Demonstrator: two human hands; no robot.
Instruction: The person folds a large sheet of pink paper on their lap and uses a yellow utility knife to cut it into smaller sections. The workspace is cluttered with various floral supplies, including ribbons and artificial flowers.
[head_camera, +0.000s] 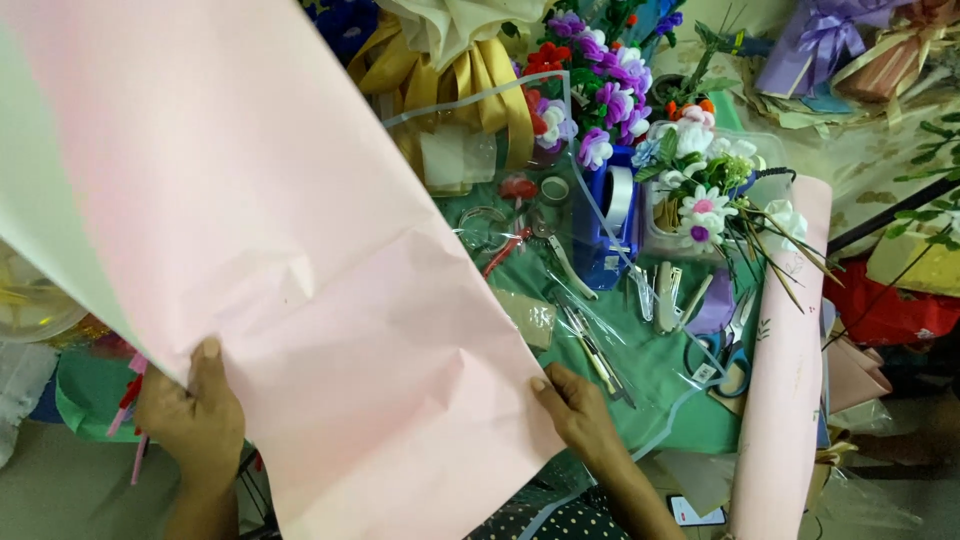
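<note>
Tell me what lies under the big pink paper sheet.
The pink paper sheet, gripped by the left hand and right hand, covers most of the green table. At its edges a yellowish bowl and clear cellophane show; the rest is hidden.

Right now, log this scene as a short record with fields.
Held: large pink paper sheet, lifted over the table
Left hand: grips the sheet's lower left edge
Right hand: grips its lower right edge
Table: green mat with scissors and a blue tape dispenser
Behind: artificial flowers, gold ribbon
Right side: rolled pink paper
</note>
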